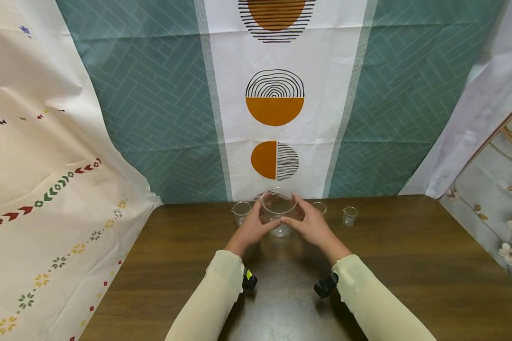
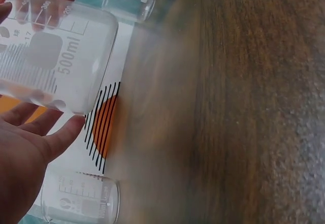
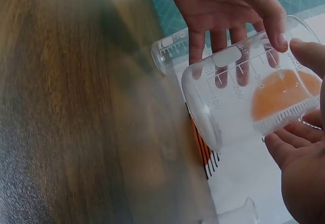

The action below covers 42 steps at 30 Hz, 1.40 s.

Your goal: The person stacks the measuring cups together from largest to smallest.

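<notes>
A large clear glass beaker [image 1: 279, 208] marked 500ml is held between my two hands above the table. My left hand [image 1: 254, 222] grips its left side, thumb at the front and fingers spread round the wall. On the opposite side my right hand [image 1: 310, 224] grips it the same way, and the two thumbs come close together at the front. Printed white scale marks show on the beaker [image 3: 228, 92] in the right wrist view. Its base hangs over the tabletop in both wrist views.
Smaller glass beakers stand along the back of the brown wooden table [image 1: 187, 265]: one beaker [image 1: 241, 210] beside my left hand, another beaker [image 1: 319, 207] partly hidden behind my right hand, and a small beaker [image 1: 349, 216] farther right. A patterned cloth [image 1: 277, 113] hangs behind.
</notes>
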### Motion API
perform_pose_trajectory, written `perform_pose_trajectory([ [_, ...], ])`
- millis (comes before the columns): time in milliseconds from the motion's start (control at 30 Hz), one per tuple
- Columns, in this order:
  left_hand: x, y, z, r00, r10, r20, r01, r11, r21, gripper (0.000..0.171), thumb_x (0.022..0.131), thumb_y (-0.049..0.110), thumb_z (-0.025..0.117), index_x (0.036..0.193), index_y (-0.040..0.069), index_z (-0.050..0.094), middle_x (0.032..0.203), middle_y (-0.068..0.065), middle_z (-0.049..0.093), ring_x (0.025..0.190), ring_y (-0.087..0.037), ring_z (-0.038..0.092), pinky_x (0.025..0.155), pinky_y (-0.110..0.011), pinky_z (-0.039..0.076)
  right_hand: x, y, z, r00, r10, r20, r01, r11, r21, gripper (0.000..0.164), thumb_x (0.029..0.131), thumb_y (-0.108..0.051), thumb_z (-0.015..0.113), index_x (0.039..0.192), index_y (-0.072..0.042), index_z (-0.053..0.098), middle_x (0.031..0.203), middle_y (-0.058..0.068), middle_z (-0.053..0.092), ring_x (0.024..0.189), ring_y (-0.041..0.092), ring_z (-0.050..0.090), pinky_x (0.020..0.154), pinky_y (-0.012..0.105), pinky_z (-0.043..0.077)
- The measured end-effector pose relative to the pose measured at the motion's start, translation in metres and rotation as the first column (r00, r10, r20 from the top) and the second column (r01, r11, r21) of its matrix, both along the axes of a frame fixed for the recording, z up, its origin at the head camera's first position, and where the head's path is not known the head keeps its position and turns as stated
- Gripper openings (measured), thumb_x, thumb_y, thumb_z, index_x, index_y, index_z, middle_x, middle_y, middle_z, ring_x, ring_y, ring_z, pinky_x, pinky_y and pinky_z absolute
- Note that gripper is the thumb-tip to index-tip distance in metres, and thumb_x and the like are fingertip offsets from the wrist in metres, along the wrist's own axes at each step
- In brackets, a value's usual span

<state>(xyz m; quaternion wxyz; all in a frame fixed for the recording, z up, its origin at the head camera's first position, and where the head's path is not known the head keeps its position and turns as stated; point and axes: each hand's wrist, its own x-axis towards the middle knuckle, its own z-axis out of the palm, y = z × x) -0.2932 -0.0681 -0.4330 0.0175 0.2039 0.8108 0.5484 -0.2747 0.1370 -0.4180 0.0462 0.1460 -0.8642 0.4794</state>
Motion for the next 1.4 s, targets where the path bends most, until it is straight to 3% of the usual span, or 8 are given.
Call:
perform_pose_trajectory([
  [167,0.004,-0.004,0.003,1.000,0.016,-0.002,-0.016,1.000,-0.011,0.085,0.084,0.038,0.075,0.151,0.032,0.022,0.147,-0.013,0.041,0.134,-0.035,0.043,0.101,-0.050,0.046,0.003,-0.004,0.002,1.000,0.005,-0.021,-0.005,1.000,0.001,0.090,0.081,-0.049,0.073,0.152,-0.016,0.030,0.151,0.014,0.042,0.130,0.034,0.052,0.103,0.046,0.044],
  [333,0.010,-0.009,0.003,1.000,0.025,-0.011,-0.025,1.000,-0.011,0.085,0.084,0.039,0.075,0.151,0.029,0.023,0.148,-0.013,0.042,0.134,-0.034,0.043,0.101,-0.052,0.045,0.008,-0.009,0.002,0.999,0.011,-0.045,-0.012,1.000,-0.015,0.088,0.082,-0.048,0.073,0.151,-0.012,0.032,0.151,0.015,0.042,0.129,0.035,0.051,0.103,0.047,0.043],
  [567,0.025,-0.016,-0.005,0.999,0.047,0.024,-0.045,0.998,-0.046,0.089,0.083,0.042,0.075,0.153,0.028,0.021,0.147,-0.009,0.044,0.133,-0.031,0.045,0.102,-0.050,0.045,0.020,-0.015,-0.005,1.000,0.029,0.009,-0.029,0.999,-0.013,0.087,0.082,-0.048,0.073,0.151,-0.015,0.032,0.151,0.011,0.043,0.130,0.032,0.051,0.103,0.046,0.044],
  [800,0.023,-0.018,-0.003,0.999,0.044,0.000,-0.044,0.998,-0.033,0.090,0.081,0.046,0.075,0.152,0.031,0.021,0.146,-0.007,0.044,0.133,-0.030,0.045,0.102,-0.048,0.046,0.021,-0.017,0.000,1.000,0.015,-0.025,-0.015,1.000,-0.010,0.086,0.082,-0.048,0.073,0.151,-0.016,0.033,0.149,0.009,0.045,0.127,0.032,0.054,0.102,0.046,0.045],
  [1133,0.028,-0.026,-0.002,1.000,0.029,-0.002,-0.029,1.000,0.008,0.085,0.082,0.037,0.077,0.150,0.030,0.025,0.146,-0.012,0.044,0.133,-0.034,0.045,0.103,-0.053,0.043,0.026,-0.022,-0.002,0.998,0.027,-0.058,-0.027,1.000,0.003,0.085,0.083,-0.043,0.074,0.150,-0.010,0.034,0.148,0.016,0.045,0.123,0.035,0.057,0.099,0.046,0.047],
  [1400,0.031,-0.036,-0.006,0.999,0.041,-0.001,-0.041,0.999,-0.010,0.084,0.080,0.038,0.079,0.147,0.029,0.030,0.141,-0.011,0.048,0.130,-0.033,0.048,0.101,-0.048,0.046,0.032,-0.028,-0.006,0.998,0.025,-0.062,-0.026,1.000,-0.003,0.083,0.082,-0.045,0.075,0.150,-0.017,0.036,0.147,0.012,0.048,0.119,0.033,0.060,0.096,0.044,0.049],
])
